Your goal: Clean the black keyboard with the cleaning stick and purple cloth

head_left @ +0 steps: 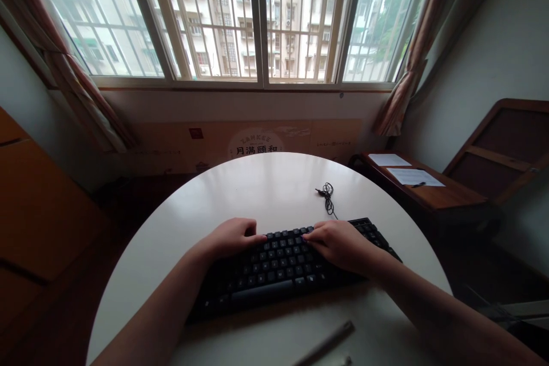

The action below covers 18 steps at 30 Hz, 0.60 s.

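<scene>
A black keyboard (283, 266) lies on a round white table (266, 189), slightly turned. My left hand (231, 237) rests on the keyboard's upper left, fingers curled, fingertips on the top keys. My right hand (341, 243) lies over the upper right keys, fingers bent down onto them. Neither hand holds anything. The keyboard's black cable (327, 197) is bundled on the table just behind it.
A thin dark stick-like object (326, 344) lies at the table's near edge. A low wooden side table (422, 189) with papers (414, 176) stands at right, a wooden chair frame (501, 148) beyond. Barred windows (257, 17) and curtains (412, 51) fill the back wall; a cardboard panel (253, 140) leans below.
</scene>
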Tool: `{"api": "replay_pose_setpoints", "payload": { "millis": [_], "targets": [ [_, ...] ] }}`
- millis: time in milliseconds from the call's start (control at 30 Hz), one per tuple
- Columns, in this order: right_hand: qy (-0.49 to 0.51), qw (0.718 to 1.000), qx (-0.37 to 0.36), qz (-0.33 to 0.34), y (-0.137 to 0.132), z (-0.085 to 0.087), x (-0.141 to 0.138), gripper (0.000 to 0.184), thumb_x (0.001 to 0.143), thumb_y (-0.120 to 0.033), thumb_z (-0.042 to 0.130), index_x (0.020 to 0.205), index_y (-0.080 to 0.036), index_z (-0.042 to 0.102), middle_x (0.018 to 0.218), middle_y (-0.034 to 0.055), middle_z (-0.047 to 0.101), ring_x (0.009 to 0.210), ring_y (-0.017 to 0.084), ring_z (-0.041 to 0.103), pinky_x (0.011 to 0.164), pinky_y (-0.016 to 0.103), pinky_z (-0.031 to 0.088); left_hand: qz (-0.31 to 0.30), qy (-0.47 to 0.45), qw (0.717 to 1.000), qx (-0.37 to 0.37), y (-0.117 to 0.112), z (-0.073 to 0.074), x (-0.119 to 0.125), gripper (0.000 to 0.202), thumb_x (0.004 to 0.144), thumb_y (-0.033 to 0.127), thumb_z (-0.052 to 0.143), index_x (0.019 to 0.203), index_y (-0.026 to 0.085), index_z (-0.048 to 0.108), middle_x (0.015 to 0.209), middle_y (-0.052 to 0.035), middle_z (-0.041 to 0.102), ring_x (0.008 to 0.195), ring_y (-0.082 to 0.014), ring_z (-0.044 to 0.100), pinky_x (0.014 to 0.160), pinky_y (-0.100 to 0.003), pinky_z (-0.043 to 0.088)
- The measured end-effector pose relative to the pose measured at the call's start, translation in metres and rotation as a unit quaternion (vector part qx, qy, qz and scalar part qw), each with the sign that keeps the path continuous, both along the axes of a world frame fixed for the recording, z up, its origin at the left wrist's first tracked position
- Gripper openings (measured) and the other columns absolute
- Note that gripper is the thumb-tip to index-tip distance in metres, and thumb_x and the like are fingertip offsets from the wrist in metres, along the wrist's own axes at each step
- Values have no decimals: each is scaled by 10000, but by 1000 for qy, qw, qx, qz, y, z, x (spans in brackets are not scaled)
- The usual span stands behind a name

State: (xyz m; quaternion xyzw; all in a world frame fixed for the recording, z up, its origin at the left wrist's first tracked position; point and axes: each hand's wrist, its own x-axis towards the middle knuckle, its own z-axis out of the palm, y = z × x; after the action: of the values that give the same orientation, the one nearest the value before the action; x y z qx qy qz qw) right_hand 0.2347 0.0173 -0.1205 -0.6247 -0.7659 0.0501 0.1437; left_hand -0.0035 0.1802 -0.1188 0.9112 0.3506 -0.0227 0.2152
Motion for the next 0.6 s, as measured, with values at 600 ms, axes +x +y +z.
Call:
{"api": "replay_pose_setpoints", "payload": {
  "millis": [600],
  "targets": [
    [-17, 998, -55, -6, -5, 10, 22, 337, 943, -364, 466, 950, -224, 772, 852, 76, 732, 785, 194, 659, 709, 268, 430, -4, 7, 1000, 7, 2, -2, 0, 460, 788, 655, 477, 721, 207, 558, 798, -33, 645, 726, -212, 560, 574, -278, 354]
  ]
}}
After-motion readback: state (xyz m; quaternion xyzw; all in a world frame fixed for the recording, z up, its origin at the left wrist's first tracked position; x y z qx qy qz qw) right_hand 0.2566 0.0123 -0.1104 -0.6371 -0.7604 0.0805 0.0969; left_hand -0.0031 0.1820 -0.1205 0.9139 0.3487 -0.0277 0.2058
